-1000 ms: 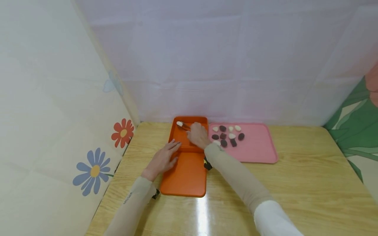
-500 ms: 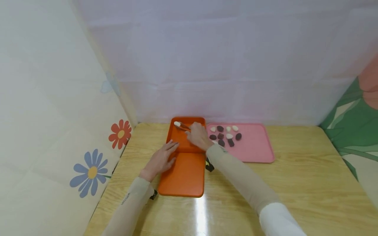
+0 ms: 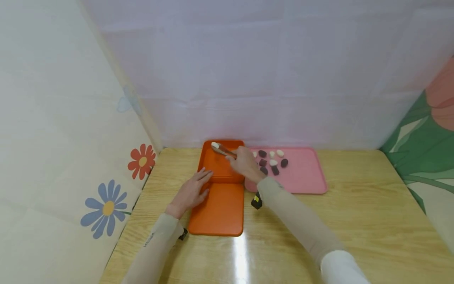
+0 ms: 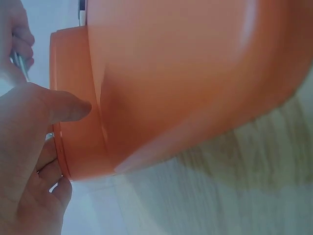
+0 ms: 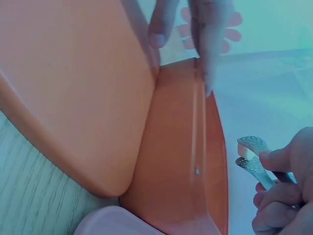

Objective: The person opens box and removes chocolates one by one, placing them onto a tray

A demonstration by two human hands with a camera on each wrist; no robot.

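In the head view, my right hand (image 3: 245, 161) holds metal tongs (image 3: 225, 151) over the deep orange box (image 3: 220, 170). Between the tong tips is a small white piece (image 5: 244, 151), seen better in the right wrist view; it looks like a pebble or candy. The perforated tips press on it from both sides. My left hand (image 3: 189, 192) rests at the box's near left corner with fingers extended along the rim. In the left wrist view its thumb (image 4: 73, 107) lies against the box's front wall, and its other fingers are at the side.
A flat orange lid or tray (image 3: 218, 209) lies directly in front of the box. To the right, a pink tray (image 3: 305, 173) bears several dark pieces (image 3: 262, 154) and white pieces (image 3: 273, 162). Behind stands a pale cloth wall (image 3: 227, 86).
My right hand has risen and shifted slightly right, with the tongs and white piece. My left hand stays at the box. The head view has turned slightly, so the scene slides left.
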